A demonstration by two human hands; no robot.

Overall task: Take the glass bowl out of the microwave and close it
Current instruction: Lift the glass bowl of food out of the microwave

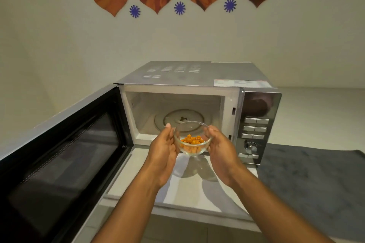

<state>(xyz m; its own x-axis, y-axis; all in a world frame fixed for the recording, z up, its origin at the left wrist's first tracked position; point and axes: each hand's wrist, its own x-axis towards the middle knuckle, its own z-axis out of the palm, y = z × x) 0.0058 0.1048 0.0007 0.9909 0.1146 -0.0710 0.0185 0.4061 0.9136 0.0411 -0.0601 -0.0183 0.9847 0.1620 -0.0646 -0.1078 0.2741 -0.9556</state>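
A small clear glass bowl with orange food pieces in its bottom is held in the air just in front of the microwave's opening. My left hand cups its left side and my right hand cups its right side. The silver microwave stands on the counter with its cavity showing a bare glass turntable. Its dark-windowed door is swung fully open to the left.
The microwave's control panel with buttons and a dial is on its right. A grey mat covers the counter at the right. A white counter surface lies below the bowl. Behind is a wall with brown decorations.
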